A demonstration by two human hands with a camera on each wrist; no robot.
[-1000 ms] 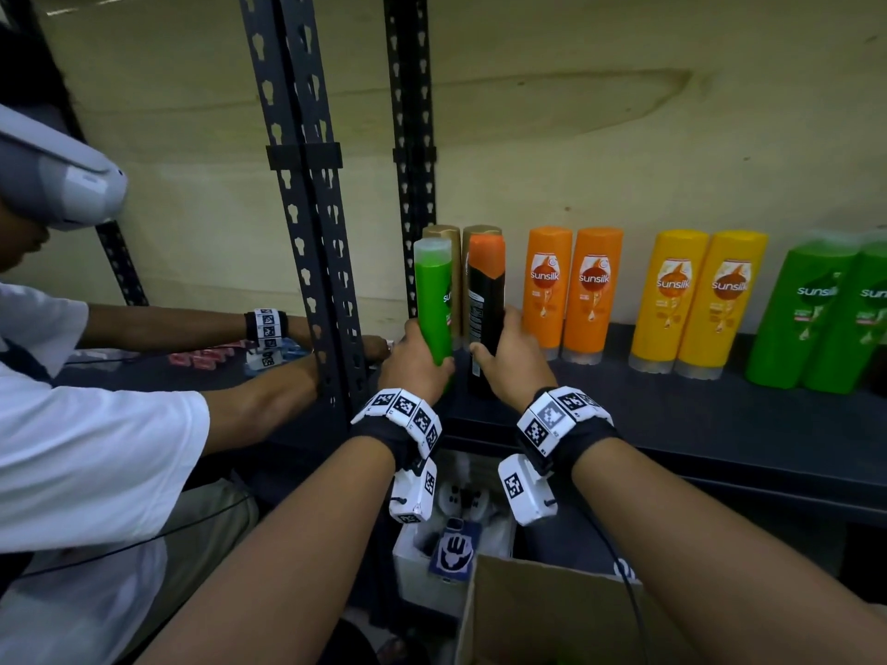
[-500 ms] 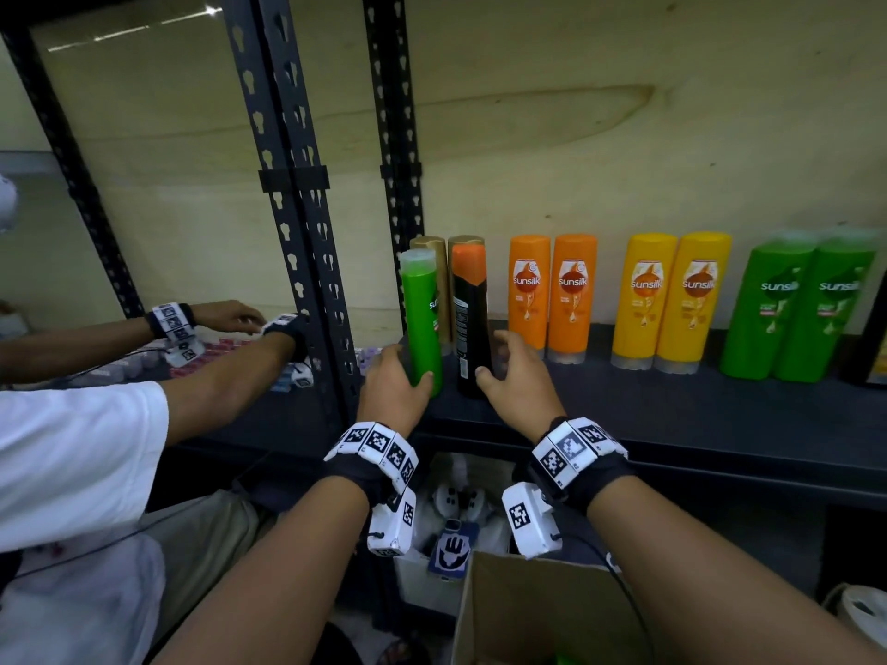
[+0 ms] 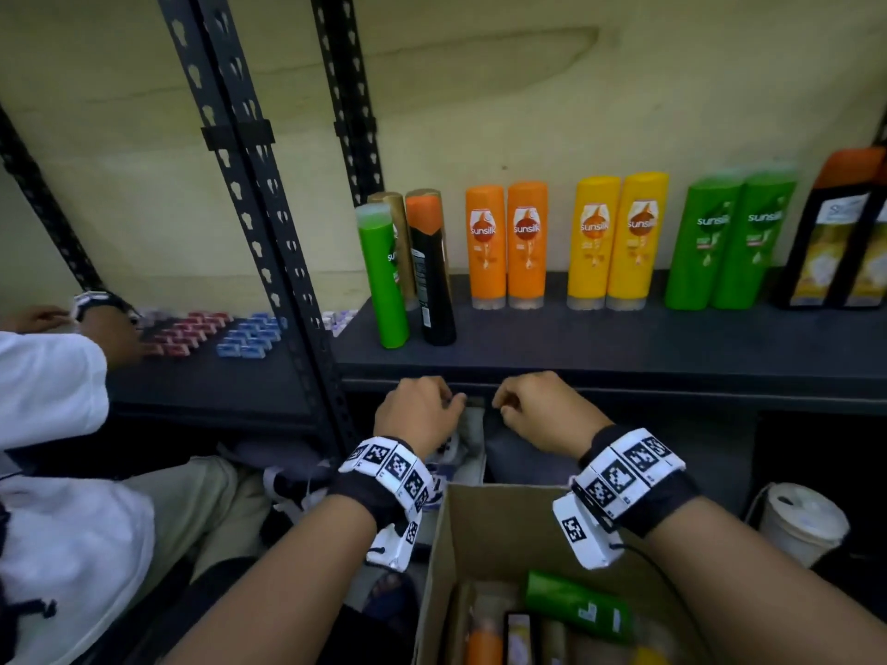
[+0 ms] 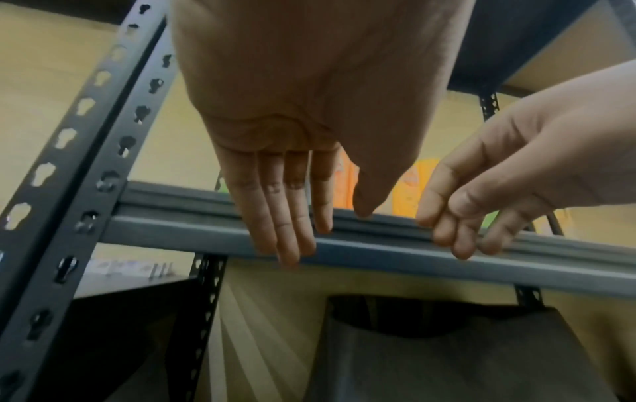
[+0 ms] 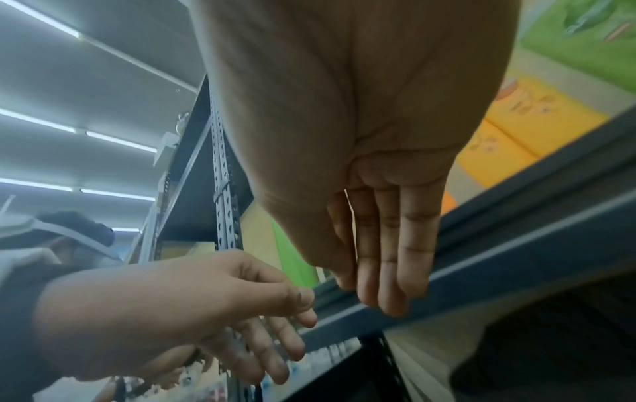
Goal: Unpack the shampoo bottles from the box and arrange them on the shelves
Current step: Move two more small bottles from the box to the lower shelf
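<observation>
A green bottle (image 3: 384, 276) and a black bottle with an orange cap (image 3: 432, 266) stand free at the left end of the dark shelf (image 3: 624, 348). Pairs of orange (image 3: 506, 247), yellow (image 3: 617, 242) and green bottles (image 3: 729, 242) line the wall behind. My left hand (image 3: 417, 410) and right hand (image 3: 537, 405) hang empty just below the shelf's front edge, side by side. In the wrist views the left fingers (image 4: 285, 217) and right fingers (image 5: 385, 258) are relaxed and hold nothing. A cardboard box (image 3: 480, 530) below me holds several bottles, among them a green one (image 3: 576, 604).
A perforated black upright (image 3: 259, 223) stands left of the bottles. Another person's sleeve (image 3: 48, 391) and arm are at the left, by small red and blue packs (image 3: 216, 333). Black bottles (image 3: 845, 232) stand far right. A white cup (image 3: 801, 520) sits low right.
Both hands let go of the green and black bottles, which now stand on the shelf. The hands drew back and down below the shelf edge. My view tilted down toward the box.
</observation>
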